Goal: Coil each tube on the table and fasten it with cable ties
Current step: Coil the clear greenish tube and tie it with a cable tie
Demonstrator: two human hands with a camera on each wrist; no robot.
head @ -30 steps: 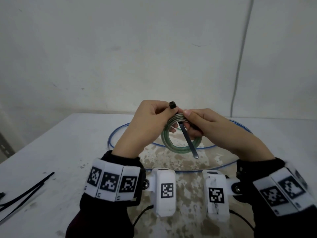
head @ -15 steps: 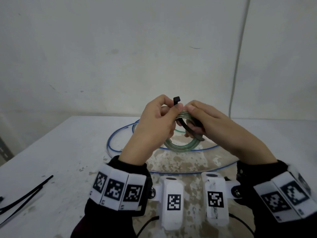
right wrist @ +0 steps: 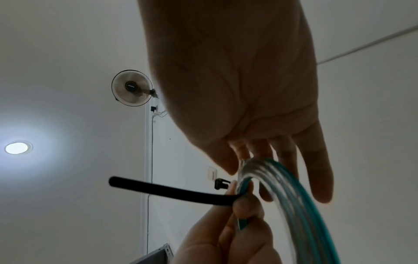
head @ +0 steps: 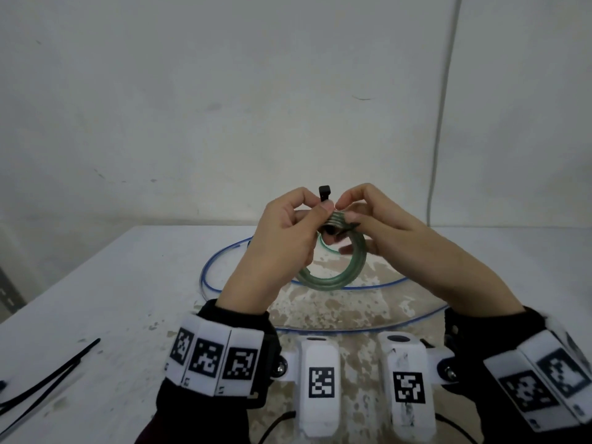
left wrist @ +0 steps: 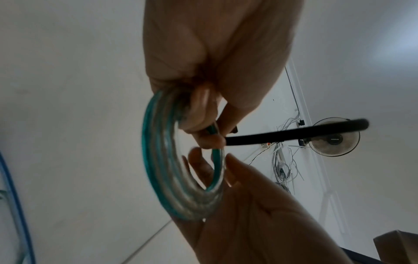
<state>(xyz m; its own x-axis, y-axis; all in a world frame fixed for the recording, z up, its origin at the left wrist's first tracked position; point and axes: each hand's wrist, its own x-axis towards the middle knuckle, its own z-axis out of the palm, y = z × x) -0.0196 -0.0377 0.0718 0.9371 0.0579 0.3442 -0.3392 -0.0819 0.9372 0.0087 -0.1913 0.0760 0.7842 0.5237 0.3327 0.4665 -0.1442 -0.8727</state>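
A green tube coil [head: 336, 277] hangs upright above the table between both hands. My left hand [head: 320, 209] pinches a black cable tie just below its head [head: 324, 192], which sticks up above the coil's top. My right hand [head: 344, 208] pinches the top of the coil beside it. In the left wrist view the coil [left wrist: 158, 160] hangs from my curled fingers and the tie's strap [left wrist: 294, 132] juts out sideways. The right wrist view shows the strap [right wrist: 169, 192], its head [right wrist: 220, 184] and the coil [right wrist: 294, 196]. A blue tube [head: 217, 261] lies loose on the table.
The white table [head: 112, 283] has a worn, stained patch under my hands. Spare black cable ties [head: 57, 376] lie near its front left edge. A wall stands close behind the table, with a thin cable [head: 439, 123] running down it.
Both hands have lifted the coil higher. The tie's strap, which hung down across the front of the coil, has been drawn through the ring and now points away from me.
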